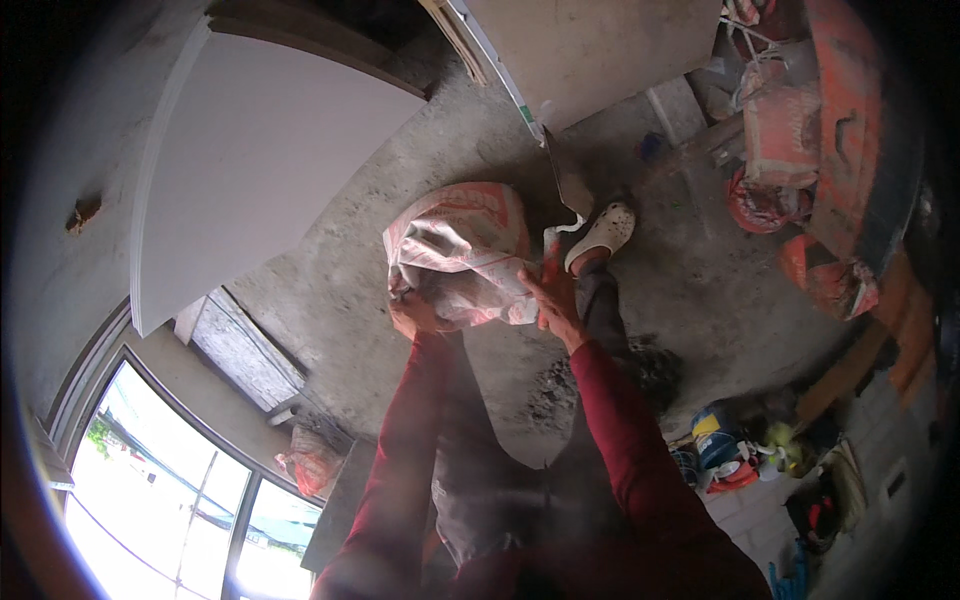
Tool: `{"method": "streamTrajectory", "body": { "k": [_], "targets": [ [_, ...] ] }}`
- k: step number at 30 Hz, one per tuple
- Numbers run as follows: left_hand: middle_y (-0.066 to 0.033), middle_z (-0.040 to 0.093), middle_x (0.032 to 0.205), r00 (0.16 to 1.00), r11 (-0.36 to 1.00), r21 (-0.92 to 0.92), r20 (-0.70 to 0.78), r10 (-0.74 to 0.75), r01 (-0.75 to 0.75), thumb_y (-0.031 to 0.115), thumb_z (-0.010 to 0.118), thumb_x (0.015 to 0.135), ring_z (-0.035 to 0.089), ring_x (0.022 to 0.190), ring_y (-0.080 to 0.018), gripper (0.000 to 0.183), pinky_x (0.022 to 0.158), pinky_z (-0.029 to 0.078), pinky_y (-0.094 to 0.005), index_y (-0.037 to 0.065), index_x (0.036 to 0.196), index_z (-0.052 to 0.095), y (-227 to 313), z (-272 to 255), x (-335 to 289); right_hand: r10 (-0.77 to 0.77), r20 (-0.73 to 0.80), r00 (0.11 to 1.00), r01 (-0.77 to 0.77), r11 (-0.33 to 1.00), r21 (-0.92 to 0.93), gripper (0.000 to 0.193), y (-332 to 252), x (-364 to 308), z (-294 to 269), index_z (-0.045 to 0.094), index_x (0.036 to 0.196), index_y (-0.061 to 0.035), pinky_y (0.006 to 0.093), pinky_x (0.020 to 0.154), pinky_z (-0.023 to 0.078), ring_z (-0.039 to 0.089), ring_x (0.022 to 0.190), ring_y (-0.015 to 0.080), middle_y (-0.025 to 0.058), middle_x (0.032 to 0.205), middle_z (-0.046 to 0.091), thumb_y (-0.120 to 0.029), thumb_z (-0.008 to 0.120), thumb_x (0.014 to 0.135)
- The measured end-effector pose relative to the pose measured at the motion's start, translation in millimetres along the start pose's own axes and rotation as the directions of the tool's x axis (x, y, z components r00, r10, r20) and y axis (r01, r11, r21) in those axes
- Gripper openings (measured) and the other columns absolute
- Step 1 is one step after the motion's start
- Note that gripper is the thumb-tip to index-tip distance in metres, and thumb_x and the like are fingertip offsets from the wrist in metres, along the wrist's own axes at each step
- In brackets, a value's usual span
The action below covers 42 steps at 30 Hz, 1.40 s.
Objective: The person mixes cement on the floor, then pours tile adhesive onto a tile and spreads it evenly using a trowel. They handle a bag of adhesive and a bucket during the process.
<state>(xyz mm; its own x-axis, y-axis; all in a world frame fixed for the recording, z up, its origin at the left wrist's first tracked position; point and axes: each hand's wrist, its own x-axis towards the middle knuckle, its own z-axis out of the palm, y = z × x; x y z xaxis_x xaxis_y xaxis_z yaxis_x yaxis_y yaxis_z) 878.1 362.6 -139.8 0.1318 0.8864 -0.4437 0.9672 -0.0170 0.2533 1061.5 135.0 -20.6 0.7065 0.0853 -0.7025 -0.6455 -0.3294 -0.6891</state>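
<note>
A white and red woven sack (pixel 465 235) stands on the concrete floor in front of me, its mouth crumpled toward me. My left hand (pixel 412 312) is closed on the near left edge of the sack. In my right hand (pixel 556 302), beside the sack's right edge, is a trowel (pixel 572 192). Its reddish handle lies in the grip, and the pointed metal blade reaches away from me. Some right-hand fingers extend toward the sack's rim; whether they touch it, I cannot tell. What the sack holds is hidden.
Large pale boards (pixel 270 170) lean at the left, with another panel (pixel 600 50) at the far side. Dark rubble (pixel 655 375) lies near my leg. Red sacks (pixel 783 135) and an orange-red panel (pixel 845 130) are at right. Assorted containers (pixel 715 440) sit by the block wall.
</note>
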Motion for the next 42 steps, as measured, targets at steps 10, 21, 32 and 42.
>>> {"method": "streamTrajectory", "body": {
  "k": [10,21,32,42],
  "targets": [
    [-0.011,0.066,0.082,0.96,0.985,-0.17,0.267,0.086,-0.041,0.055,0.072,0.083,0.063,0.074,-0.0246,0.064,0.066,0.05,-0.0381,-0.006,0.1,0.065,-34,-26,14,0.081,0.108,0.991,-0.052,0.967,-0.249,0.105,13,-13,-19,0.011,0.161,-0.0163,0.0327,0.053,0.051,0.063,0.07,0.0194,0.0195,0.12,0.059,-0.027,0.075,0.078],
    [-0.0152,0.07,0.067,0.948,0.997,0.076,0.315,-0.041,0.018,0.068,0.065,0.08,0.071,0.072,-0.0275,0.07,0.068,0.053,-0.0424,-0.001,0.075,0.075,-31,-18,52,0.177,0.224,0.958,-0.154,0.981,-0.116,0.101,-4,-36,-4,0.017,0.158,-0.0092,0.0338,0.069,0.053,0.066,0.079,0.0224,0.0202,0.122,0.062,-0.031,0.077,0.08],
    [-0.0125,0.066,0.058,0.948,0.973,-0.207,0.316,-0.029,0.099,0.065,0.058,0.087,0.066,0.058,-0.0252,0.072,0.059,0.051,-0.0419,-0.003,0.066,0.067,-21,-22,43,0.067,0.118,0.991,-0.056,0.994,-0.095,0.088,37,-33,-1,0.023,0.156,-0.0085,0.0385,0.069,0.051,0.066,0.078,0.0312,0.0168,0.091,0.068,-0.021,0.067,0.08],
    [-0.0127,0.063,0.056,0.918,0.971,-0.226,0.397,0.015,0.082,0.072,0.055,0.088,0.063,0.053,-0.0207,0.083,0.054,0.052,-0.0356,-0.008,0.067,0.067,-24,-19,68,-0.077,0.209,0.975,0.093,0.993,-0.066,0.08,2,28,47,0.034,0.148,-0.0005,0.0427,0.109,0.038,0.049,0.128,0.0383,0.0219,0.135,0.052,-0.014,0.067,0.076]
  ]
}}
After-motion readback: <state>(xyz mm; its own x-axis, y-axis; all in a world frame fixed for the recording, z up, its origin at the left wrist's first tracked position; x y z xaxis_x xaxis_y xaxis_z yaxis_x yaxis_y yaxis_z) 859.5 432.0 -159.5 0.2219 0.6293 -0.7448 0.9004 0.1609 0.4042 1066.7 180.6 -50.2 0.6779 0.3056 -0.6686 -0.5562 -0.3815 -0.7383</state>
